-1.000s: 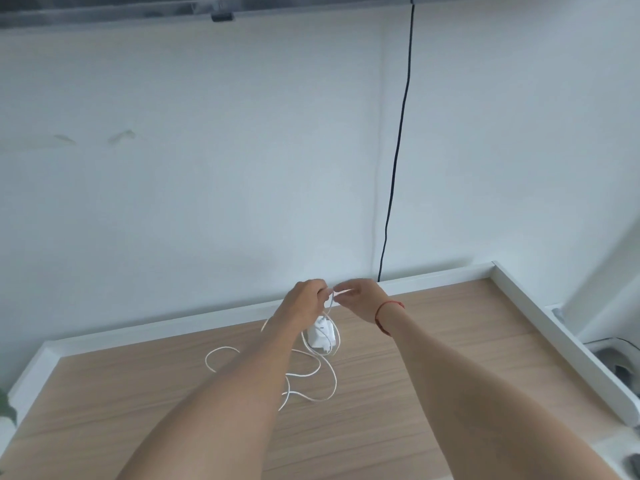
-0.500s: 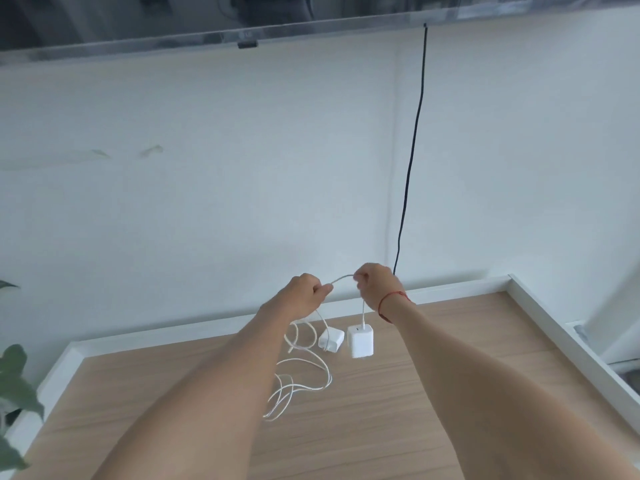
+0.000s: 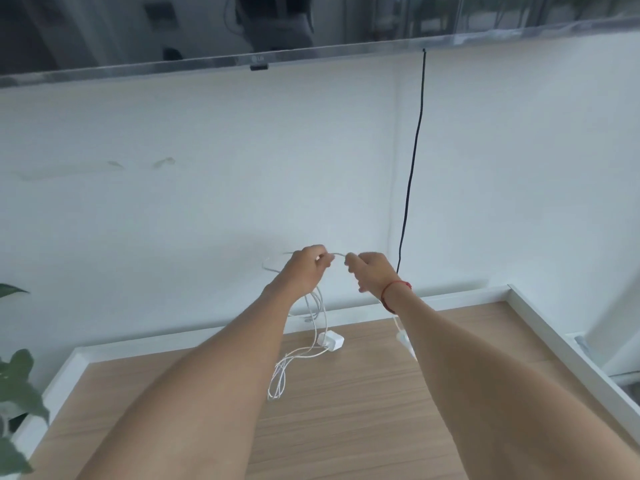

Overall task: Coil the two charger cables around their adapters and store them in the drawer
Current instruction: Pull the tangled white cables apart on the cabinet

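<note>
cable (image 3: 338, 253): left hand (image 3: 304, 270) to right hand (image 3: 372, 273) | adapter (image 3: 402, 338): apparently below right grip

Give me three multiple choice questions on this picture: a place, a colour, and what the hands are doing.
1. The thin red string band sits on: A the left wrist; B the right wrist; C neither wrist.
2. The thin charger cable between the hands is: A black; B white; C red.
3. The left hand and right hand: A lie flat; B hang empty; C pinch the cable.
Answers: B, it circles the right wrist; B, it shows white; C, both grips close on it.
</note>
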Motion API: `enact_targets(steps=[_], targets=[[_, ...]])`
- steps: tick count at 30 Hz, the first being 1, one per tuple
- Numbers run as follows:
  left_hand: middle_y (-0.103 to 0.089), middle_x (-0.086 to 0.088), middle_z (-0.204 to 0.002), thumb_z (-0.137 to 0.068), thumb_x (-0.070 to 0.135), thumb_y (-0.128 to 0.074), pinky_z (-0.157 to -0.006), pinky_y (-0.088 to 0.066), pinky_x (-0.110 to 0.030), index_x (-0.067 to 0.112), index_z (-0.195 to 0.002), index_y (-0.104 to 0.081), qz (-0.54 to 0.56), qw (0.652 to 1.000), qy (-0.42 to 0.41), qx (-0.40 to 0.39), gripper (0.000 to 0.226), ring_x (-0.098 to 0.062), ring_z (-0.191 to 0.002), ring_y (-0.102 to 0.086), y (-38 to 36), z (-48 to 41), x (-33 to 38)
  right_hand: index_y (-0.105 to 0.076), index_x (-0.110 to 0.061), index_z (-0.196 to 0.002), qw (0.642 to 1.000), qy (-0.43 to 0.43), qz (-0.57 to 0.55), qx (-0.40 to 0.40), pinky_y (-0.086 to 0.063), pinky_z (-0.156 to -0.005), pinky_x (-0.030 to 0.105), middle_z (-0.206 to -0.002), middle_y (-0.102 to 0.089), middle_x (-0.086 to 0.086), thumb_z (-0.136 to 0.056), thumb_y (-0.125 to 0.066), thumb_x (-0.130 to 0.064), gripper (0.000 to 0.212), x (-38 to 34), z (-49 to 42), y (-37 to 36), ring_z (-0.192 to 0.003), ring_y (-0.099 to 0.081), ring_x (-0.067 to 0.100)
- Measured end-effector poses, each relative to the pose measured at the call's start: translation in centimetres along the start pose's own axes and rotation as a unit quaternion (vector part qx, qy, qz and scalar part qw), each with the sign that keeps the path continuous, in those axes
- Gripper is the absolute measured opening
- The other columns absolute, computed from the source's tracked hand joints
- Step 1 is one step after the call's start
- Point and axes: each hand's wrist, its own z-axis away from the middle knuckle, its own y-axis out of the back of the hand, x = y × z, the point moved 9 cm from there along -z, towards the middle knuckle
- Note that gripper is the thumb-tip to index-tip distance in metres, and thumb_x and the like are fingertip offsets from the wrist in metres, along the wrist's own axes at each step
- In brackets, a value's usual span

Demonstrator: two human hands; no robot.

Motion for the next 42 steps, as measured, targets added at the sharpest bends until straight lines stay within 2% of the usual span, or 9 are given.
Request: enact_targets(steps=[9, 14, 18, 22, 25, 29, 33, 38, 42], targets=[[-0.067, -0.007, -0.097, -0.098, 0.049, -0.041, -0.082, -0.051, -0.04, 0.013, -0.08, -0.055, -0.114, 0.991, 0.044, -0.048, 0.043, -0.033, -0.088, -0.062, 1.2, 0.5, -1.9, -0.023, -0.018, -0.057, 0.99, 0.065, 0.092, 0.087, -0.018, -0.05, 0.03, -0.059, -0.024, 0.002, -0.095, -0.048, -0.03, 0.048, -2.5, -0.9, 3.1, -0.053, -0.02, 0.019], [-0.067, 0.003, -0.101, -0.099, 0.048, -0.037, -0.087, -0.047, -0.036, 0.017, -0.079, -0.057, -0.121, 0.986, 0.108, -0.042, 0.042, -0.029, -0.093, -0.061, 3.8, 1.7, -7.3, -0.03, -0.016, -0.057, 0.988, 0.042, 0.053, 0.137, -0.034, -0.056, 0.031, -0.068, -0.036, 0.01, -0.093, -0.046, -0.032, 0.043, -1.6, -0.9, 5.6, -0.058, -0.034, 0.023], [-0.058, 0.006, -0.079, -0.102, 0.035, -0.038, -0.07, -0.038, -0.029, 0.014, -0.08, -0.057, -0.053, 0.996, 0.062, 0.041, 0.035, -0.029, -0.077, -0.053, 5.9, 1.5, -4.5, -0.056, -0.005, -0.068, 0.996, 0.018, 0.082, 0.023, -0.056, -0.072, 0.044, -0.064, -0.047, 0.006, -0.094, -0.047, -0.035, 0.041, -2.1, -0.6, 1.9, -0.051, -0.052, 0.024], [-0.051, 0.008, -0.068, -0.103, 0.03, -0.039, -0.067, -0.034, -0.028, 0.008, -0.083, -0.057, -0.004, 0.996, -0.004, 0.085, 0.035, -0.024, -0.07, -0.046, 6.9, 1.3, 0.7, -0.062, -0.012, -0.092, 0.998, 0.054, 0.03, -0.01, -0.052, -0.058, 0.032, -0.069, -0.047, -0.002, -0.098, -0.039, -0.032, 0.031, -5.9, -0.2, -1.1, -0.054, -0.048, 0.017], [-0.058, 0.0, -0.079, -0.103, 0.033, -0.038, -0.066, -0.038, -0.029, 0.008, -0.084, -0.057, -0.001, 0.996, -0.021, 0.088, 0.036, -0.025, -0.07, -0.048, 7.7, 1.2, 2.0, -0.059, -0.01, -0.104, 0.995, 0.088, 0.018, 0.03, -0.046, -0.056, 0.029, -0.073, -0.048, -0.004, -0.098, -0.038, -0.034, 0.033, -8.3, 0.0, -0.6, -0.058, -0.048, 0.016], [-0.053, 0.007, -0.073, -0.101, 0.038, -0.04, -0.06, -0.038, -0.027, 0.003, -0.088, -0.06, -0.004, 0.997, 0.0, 0.076, 0.042, -0.019, -0.063, -0.048, 8.3, 1.8, 1.0, -0.059, -0.01, -0.089, 0.988, 0.122, 0.029, 0.085, -0.034, -0.052, 0.025, -0.071, -0.052, -0.002, -0.099, -0.039, -0.028, 0.029, -9.2, 0.2, 1.5, -0.062, -0.047, 0.016], [-0.049, 0.01, -0.069, -0.102, 0.035, -0.04, -0.054, -0.035, -0.024, 0.004, -0.088, -0.06, -0.003, 0.998, 0.035, 0.055, 0.04, -0.011, -0.057, -0.044, 8.1, 3.1, -1.5, -0.06, -0.002, -0.096, 0.975, 0.081, -0.033, 0.206, -0.041, -0.07, 0.032, -0.09, -0.059, 0.008, -0.099, -0.037, -0.027, 0.035, -7.3, 0.4, 5.2, -0.082, -0.053, 0.027], [-0.054, 0.001, -0.084, -0.103, 0.025, -0.036, -0.063, -0.036, -0.025, 0.009, -0.097, -0.06, -0.018, 0.996, 0.079, 0.03, 0.03, -0.018, -0.07, -0.049, 7.6, 4.7, -4.9, -0.045, -0.014, -0.065, 0.965, 0.042, 0.001, 0.258, -0.031, -0.056, 0.028, -0.067, -0.045, 0.001, -0.094, -0.038, -0.021, 0.031, -6.3, 1.3, 7.5, -0.073, -0.043, 0.027], [-0.053, -0.004, -0.088, -0.101, 0.014, -0.032, -0.066, -0.036, -0.027, 0.008, -0.103, -0.06, -0.007, 0.997, 0.046, 0.063, 0.028, -0.02, -0.072, -0.047, 7.7, 4.4, -3.0, -0.06, -0.015, -0.114, 0.983, 0.082, 0.062, 0.154, -0.049, -0.077, 0.031, -0.099, -0.062, 0.007, -0.09, -0.049, -0.021, 0.027, -7.9, 1.5, 4.0, -0.087, -0.058, 0.025]])
